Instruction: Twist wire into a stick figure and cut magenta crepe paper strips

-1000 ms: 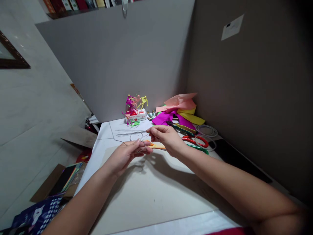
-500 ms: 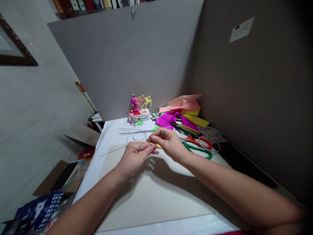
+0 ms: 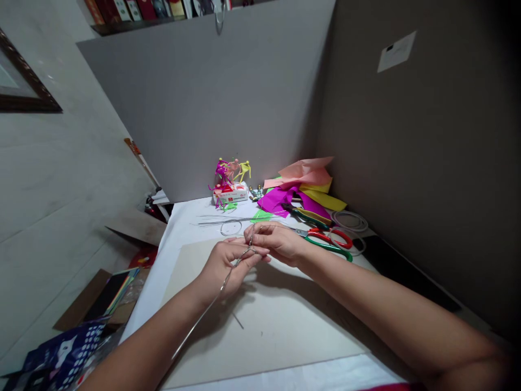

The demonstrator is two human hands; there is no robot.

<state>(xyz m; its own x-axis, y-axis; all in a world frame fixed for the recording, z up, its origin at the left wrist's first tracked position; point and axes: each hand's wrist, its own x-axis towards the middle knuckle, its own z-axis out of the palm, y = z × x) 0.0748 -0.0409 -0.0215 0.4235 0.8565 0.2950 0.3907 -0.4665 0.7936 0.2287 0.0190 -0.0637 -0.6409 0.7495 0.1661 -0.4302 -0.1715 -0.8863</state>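
Observation:
A thin silvery wire, bent and twisted near its upper part, runs between my two hands in the head view. My left hand pinches it between thumb and fingers, and its long free end trails down over the left wrist. Close against it, my right hand is closed on the wire's upper part, with thumb and forefinger at a twisted spot. Fingers cover some of the bends. Below both hands lies a pale board on the white-covered table.
Behind my hands lie loose wires. Small coloured wire figures stand at a white box. To the right are crepe paper, pliers, scissors, a wire coil and a dark flat object.
The wire's free end has swung from pointing left to trailing down toward me over the left wrist. My right hand has lowered slightly, still at the wire.

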